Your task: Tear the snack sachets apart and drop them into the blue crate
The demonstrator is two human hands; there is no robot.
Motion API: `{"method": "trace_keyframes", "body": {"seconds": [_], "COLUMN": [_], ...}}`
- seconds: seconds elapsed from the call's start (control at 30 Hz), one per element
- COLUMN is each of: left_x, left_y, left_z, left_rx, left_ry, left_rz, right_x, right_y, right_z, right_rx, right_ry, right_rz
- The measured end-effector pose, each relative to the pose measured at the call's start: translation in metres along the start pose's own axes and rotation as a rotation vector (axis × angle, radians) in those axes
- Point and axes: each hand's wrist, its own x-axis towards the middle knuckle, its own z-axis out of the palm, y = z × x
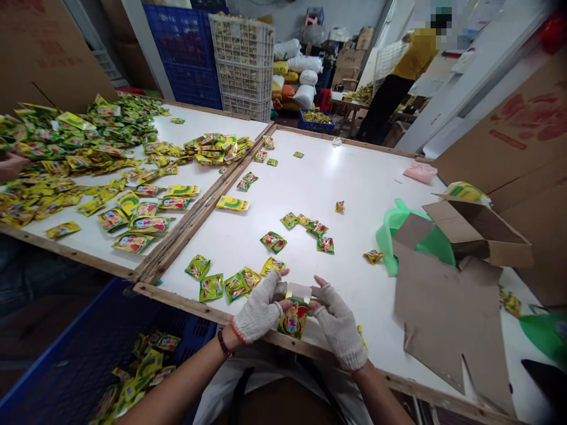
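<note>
A small yellow-and-green printed carton (292, 320), with its white top flap raised, stands upright at the table's front edge between my hands. My left hand (260, 310), in a white fingerless knit glove, grips its left side with thumb and fingers. On the opposite side, my right hand (340, 323), gloved the same way, has its fingertips closed on the carton's right edge. Small green candy packets (237, 286) lie beside my left hand, and a yellow packet (271, 265) is just beyond it. Further packets (317, 228) are scattered farther up the white table.
A wooden strip (208, 206) divides this table from one heaped with packets (88, 136) and flat cartons. To the right are a green basin (390, 236), cardboard (447, 313) and an open box (509, 251). A blue crate (186, 319) sits below left. A person (407, 59) stands behind.
</note>
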Motion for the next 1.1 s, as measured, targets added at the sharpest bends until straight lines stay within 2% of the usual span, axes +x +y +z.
{"method": "trace_keyframes", "body": {"seconds": [0.07, 0.2, 0.3, 0.43, 0.53, 0.67, 0.73, 0.8, 0.87, 0.93, 0.97, 1.03, 1.1], "left_x": [0.002, 0.011, 0.02, 0.025, 0.019, 0.001, -0.004, -0.004, 0.003, 0.018, 0.029, 0.056, 0.087], "left_y": [0.005, 0.027, 0.038, 0.04, 0.037, 0.032, 0.029, 0.03, 0.033, 0.04, 0.043, 0.05, 0.055], "left_z": [-0.001, -0.009, -0.016, -0.021, -0.023, -0.022, -0.02, -0.021, -0.027, -0.042, -0.054, -0.081, -0.112], "left_rx": [0.075, 0.196, 0.236, 0.327, 0.39, 0.583, 0.669, 0.681, 0.655, 0.688, 0.749, 0.904, 1.02], "left_ry": [-0.021, -0.129, -0.215, -0.246, -0.306, -0.312, -0.309, -0.309, -0.271, -0.162, -0.09, 0.053, 0.173], "left_rz": [0.018, 0.074, 0.006, -0.072, 0.047, 0.349, 0.42, 0.439, 0.418, 0.357, 0.31, 0.207, 0.122], "right_x": [-0.001, -0.001, 0.003, 0.011, 0.01, -0.003, -0.009, -0.007, 0.001, 0.009, 0.011, 0.007, -0.002], "right_y": [0.005, 0.0, -0.01, -0.023, -0.025, -0.007, 0.005, 0.012, 0.01, 0.001, -0.006, -0.016, -0.018], "right_z": [-0.002, -0.007, -0.008, -0.008, -0.011, -0.016, -0.016, -0.014, -0.007, 0.006, 0.015, 0.033, 0.049], "right_rx": [-0.102, -0.182, -0.236, -0.309, -0.321, -0.289, -0.264, -0.233, -0.18, -0.036, 0.058, 0.219, 0.228], "right_ry": [0.033, -0.049, -0.09, -0.127, -0.189, -0.285, -0.27, -0.224, -0.132, -0.012, -0.008, -0.173, -0.476], "right_rz": [-0.033, -0.118, -0.078, -0.012, -0.037, -0.24, -0.33, -0.321, -0.189, 0.014, 0.106, 0.226, 0.283]}}
